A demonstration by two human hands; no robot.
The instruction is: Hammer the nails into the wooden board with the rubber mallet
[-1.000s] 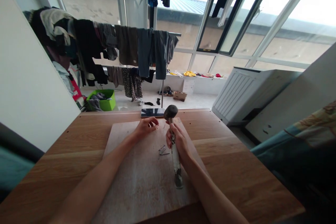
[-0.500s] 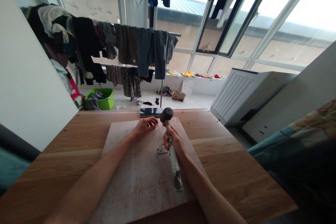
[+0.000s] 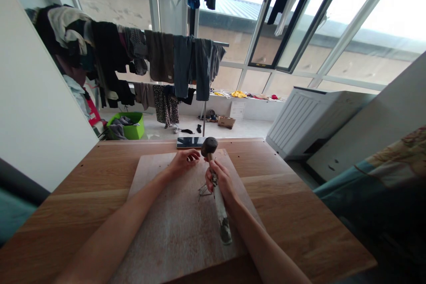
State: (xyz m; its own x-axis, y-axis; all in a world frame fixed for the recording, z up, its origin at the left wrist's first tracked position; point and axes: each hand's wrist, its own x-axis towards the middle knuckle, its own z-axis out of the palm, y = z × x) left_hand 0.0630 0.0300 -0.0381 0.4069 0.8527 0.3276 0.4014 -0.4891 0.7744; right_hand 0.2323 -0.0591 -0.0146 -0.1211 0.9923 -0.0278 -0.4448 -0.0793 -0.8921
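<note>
On the wooden board (image 3: 173,230), the right hand (image 3: 222,183) grips a hammer (image 3: 215,186), its head just beside the left hand (image 3: 182,161), whose fingertips pinch together; loose nails (image 3: 203,191) lie beside the handle.

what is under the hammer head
The left hand pinches something tiny just below the hammer head, above the board. Fingers cover it, so a nail cannot be confirmed. Loose nails lie nearer.

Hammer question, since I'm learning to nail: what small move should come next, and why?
Probably a light tap: the right hand holds the hammer with its head just beside the left hand, whose pinched fingertips rest on the board. Any nail there is too small to see.
</note>
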